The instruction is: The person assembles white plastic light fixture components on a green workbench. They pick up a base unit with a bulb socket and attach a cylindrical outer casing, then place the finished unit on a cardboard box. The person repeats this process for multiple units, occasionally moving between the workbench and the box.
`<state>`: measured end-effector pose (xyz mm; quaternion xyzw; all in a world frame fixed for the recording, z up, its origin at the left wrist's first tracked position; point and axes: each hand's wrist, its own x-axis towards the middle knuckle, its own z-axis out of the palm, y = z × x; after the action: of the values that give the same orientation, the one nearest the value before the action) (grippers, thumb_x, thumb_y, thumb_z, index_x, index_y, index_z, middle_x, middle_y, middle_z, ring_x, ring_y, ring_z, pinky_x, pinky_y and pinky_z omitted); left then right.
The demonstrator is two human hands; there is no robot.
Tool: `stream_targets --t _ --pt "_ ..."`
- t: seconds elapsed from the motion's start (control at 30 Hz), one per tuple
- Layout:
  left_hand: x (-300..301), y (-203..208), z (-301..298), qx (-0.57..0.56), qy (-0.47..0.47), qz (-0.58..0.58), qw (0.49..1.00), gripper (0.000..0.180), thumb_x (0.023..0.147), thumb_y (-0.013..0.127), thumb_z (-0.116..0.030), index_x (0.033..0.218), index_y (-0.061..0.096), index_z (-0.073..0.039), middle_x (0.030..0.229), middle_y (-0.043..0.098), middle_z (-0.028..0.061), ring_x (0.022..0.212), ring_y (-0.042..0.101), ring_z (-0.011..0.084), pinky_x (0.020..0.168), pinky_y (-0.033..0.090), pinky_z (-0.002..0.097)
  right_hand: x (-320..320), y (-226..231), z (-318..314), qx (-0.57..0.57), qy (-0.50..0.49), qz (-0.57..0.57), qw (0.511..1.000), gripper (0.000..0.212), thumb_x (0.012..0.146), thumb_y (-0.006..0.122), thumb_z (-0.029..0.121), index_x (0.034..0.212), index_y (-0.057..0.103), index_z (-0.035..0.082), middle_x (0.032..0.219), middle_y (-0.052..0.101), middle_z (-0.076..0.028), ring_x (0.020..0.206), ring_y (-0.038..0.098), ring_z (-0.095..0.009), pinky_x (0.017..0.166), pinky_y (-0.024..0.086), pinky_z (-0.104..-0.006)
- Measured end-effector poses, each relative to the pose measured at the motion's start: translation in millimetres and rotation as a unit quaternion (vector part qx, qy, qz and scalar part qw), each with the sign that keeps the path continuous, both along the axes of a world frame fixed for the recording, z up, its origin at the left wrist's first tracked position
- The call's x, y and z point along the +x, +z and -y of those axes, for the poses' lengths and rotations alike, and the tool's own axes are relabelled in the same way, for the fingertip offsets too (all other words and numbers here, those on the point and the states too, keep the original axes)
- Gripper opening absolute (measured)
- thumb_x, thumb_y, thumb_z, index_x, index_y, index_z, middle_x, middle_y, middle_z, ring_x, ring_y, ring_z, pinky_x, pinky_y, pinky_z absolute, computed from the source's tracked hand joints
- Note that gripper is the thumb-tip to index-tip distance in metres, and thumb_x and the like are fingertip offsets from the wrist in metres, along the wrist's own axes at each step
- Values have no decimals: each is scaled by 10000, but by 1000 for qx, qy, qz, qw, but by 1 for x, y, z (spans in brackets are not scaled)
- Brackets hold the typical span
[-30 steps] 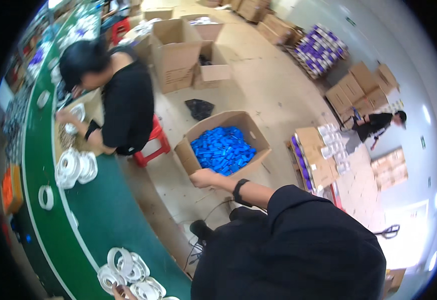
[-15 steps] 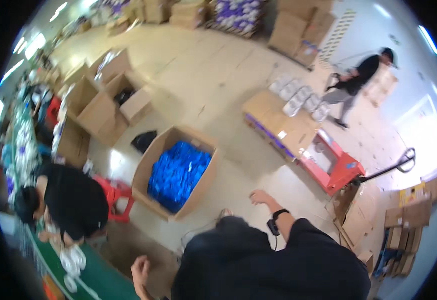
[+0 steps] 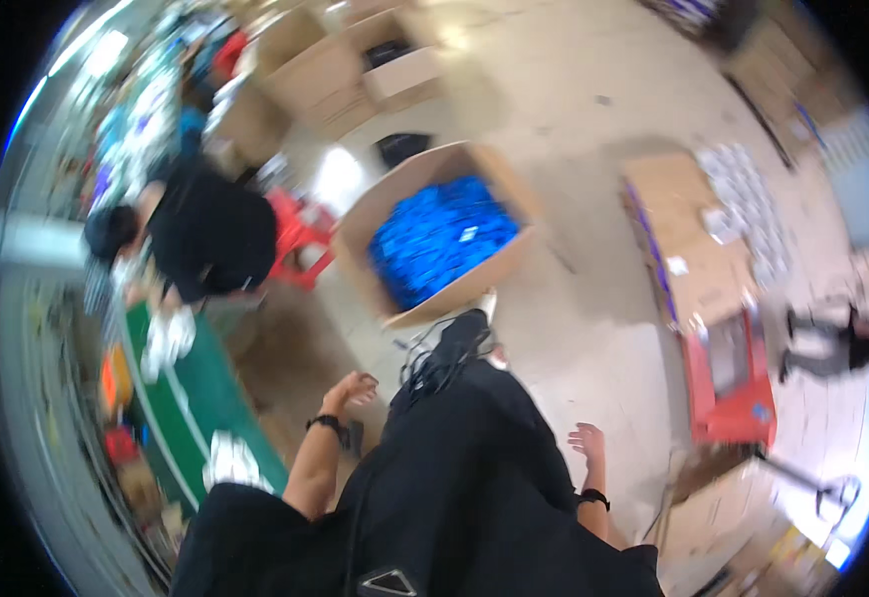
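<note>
My left hand [image 3: 355, 387] hangs beside my body, holding nothing, its fingers loosely bent and apart. On the other side, my right hand [image 3: 587, 441] is also bare, fingers spread. Each wrist wears a dark band. Just ahead of my feet stands a large open cardboard box [image 3: 531, 237], heaped with shiny blue packets [image 3: 441, 239]. Neither hand touches it. To the left runs a green conveyor belt [image 3: 193, 396] carrying white items [image 3: 232, 461], close to my left forearm.
A co-worker in black [image 3: 210, 229] bends over the belt near a red stool [image 3: 300, 239]. At right, a red pallet jack [image 3: 733, 393] sits under a flat carton stack [image 3: 698, 234] with white packs [image 3: 748, 209]. Open boxes [image 3: 320, 85] stand far left; another person [image 3: 832, 343] walks at right.
My view has swung to the right and I have come nearer the box of blue packets. Both arms now hang lower beside my body. The person at right has shifted toward the picture's edge.
</note>
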<state>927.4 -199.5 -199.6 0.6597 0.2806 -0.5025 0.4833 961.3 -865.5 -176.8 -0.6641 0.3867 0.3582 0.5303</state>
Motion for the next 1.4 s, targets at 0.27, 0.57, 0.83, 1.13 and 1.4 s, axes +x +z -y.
stream_targets --t 0.27,0.57,0.83,1.13,1.4 --pt "351 46 168 23 -228 271 935 263 870 611 -126 1100 674 -14 873 733 115 768 706 191 690 563 335 55 17 33 -72 -64 11 995 297 892 538 171 1121 680 46 879 740 -130 727 719 -203 599 550 -317" --pt "569 22 257 16 -271 164 948 243 885 609 -132 1081 683 -9 869 731 128 666 696 189 601 557 308 228 57 80 -88 -112 79 987 303 883 573 164 1119 676 5 860 732 -145 738 713 -202 623 558 -313" --pt "726 32 358 11 -331 149 932 263 919 581 -145 1147 658 -40 925 713 119 771 691 201 699 568 328 340 54 129 -136 -130 60 980 303 864 567 170 1087 697 11 835 737 -150 737 721 -205 674 565 -325" --pt "906 14 461 -2 -471 159 868 317 825 609 -131 1111 663 -6 890 726 128 777 685 205 695 541 331 493 -19 223 -194 -122 53 972 297 779 586 195 1015 745 109 934 718 -184 912 692 -354 846 552 -416" --pt "1093 33 645 63 -634 304 708 281 834 633 -258 1034 720 -81 965 685 221 926 660 401 817 536 449 682 22 342 -334 -80 140 929 219 800 639 169 971 712 52 891 699 -204 852 678 -363 768 545 -446"
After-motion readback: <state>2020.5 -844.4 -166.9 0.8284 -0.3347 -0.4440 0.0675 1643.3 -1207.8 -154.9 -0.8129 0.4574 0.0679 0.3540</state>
